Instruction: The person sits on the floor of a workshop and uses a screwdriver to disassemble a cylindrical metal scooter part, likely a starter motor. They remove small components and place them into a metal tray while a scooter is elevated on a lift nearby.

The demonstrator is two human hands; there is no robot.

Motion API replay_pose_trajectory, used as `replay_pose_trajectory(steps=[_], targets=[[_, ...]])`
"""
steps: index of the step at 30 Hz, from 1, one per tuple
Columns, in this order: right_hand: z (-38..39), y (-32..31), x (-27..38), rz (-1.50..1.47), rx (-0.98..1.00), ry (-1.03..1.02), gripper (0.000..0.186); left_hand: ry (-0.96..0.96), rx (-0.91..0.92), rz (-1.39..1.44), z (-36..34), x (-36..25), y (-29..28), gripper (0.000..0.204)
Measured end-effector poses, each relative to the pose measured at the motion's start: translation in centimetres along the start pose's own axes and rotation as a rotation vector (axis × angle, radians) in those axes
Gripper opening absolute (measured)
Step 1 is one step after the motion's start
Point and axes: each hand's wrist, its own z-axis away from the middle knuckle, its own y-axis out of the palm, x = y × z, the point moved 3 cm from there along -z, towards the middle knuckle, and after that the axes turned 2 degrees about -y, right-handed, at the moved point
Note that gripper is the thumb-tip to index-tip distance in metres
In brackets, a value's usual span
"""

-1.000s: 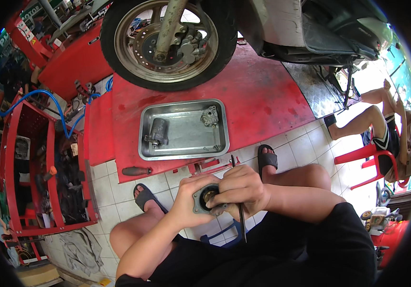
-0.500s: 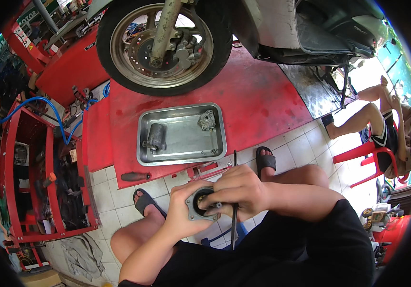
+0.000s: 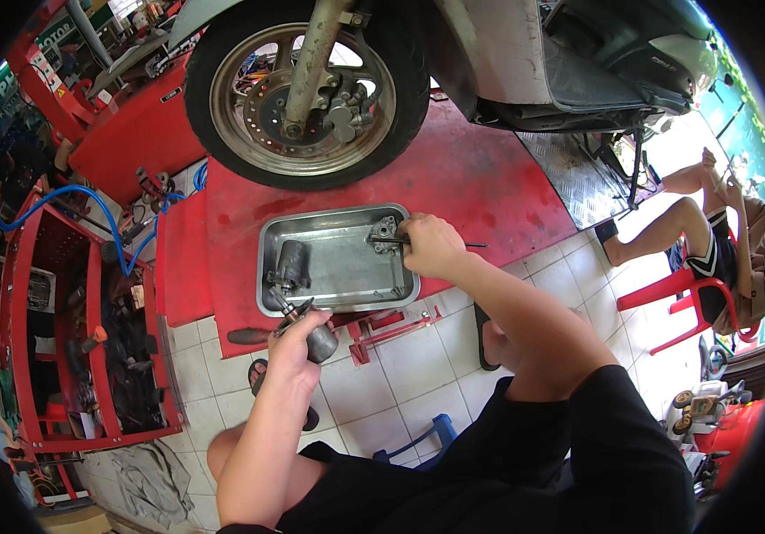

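My left hand (image 3: 294, 349) is closed around a dark cylindrical metal part (image 3: 321, 344) with a shaft pointing toward the tray's near left corner. My right hand (image 3: 434, 245) reaches over the right rim of the metal tray (image 3: 338, 215), closed on a thin black rod (image 3: 475, 245). The rod's other end lies across a cast metal part (image 3: 386, 228) in the tray's far right corner; whether the fingers also touch that part is hidden. Another dark metal cylinder (image 3: 293, 262) lies at the tray's left, with small screws (image 3: 391, 293) near its front right.
The tray stands on a red platform (image 3: 498, 178) below a scooter's front wheel (image 3: 302, 98). A dark-handled tool (image 3: 248, 336) lies at the platform's near edge. Red shelving (image 3: 18, 329) stands left, with a blue hose (image 3: 62, 190). On the right, a person sits on a red chair (image 3: 667, 303).
My hands have parted and moved forward. The left carries the cylindrical part, now tipped on its side, toward the tray's near edge. My right has taken the rod to the cast part.
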Motion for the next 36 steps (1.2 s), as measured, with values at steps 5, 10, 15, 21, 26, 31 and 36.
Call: replay_pose_trajectory(steps=[5, 10, 15, 21, 26, 31, 36], targets=[[-1.1, 1.8, 0.6, 0.055, 0.033, 0.019, 0.034, -0.004, 0.054, -0.002, 0.7, 0.9, 0.9, 0.025], [-2.2, 3.0, 1.9, 0.157, 0.087, 0.132, 0.057, -0.004, 0.088, -0.018, 1.9, 0.1, 2.5, 0.024], [-3.2, 4.1, 3.4, 0.242, 0.081, 0.120, 0.063, 0.153, 0.069, -0.098, 2.0, -0.7, 2.7, 0.023], [-3.8, 4.1, 4.0, 0.206, 0.140, 0.163, 0.068, 0.245, 0.138, -0.265, 2.9, -1.2, 3.3, 0.026], [-3.9, 2.8, 3.5, -0.031, 0.176, 0.193, 0.065, 0.052, 0.331, -0.151, 2.8, -1.4, 3.2, 0.039], [-2.9, 0.3, 1.9, -1.170, 0.461, 0.171, 0.045, 0.082, 0.431, -0.239, 2.9, -1.9, 4.0, 0.041], [1.7, -3.1, 1.5, -1.808, 0.567, 0.083, 0.024, 0.274, 0.395, -0.350, 3.1, -1.2, 4.0, 0.048]])
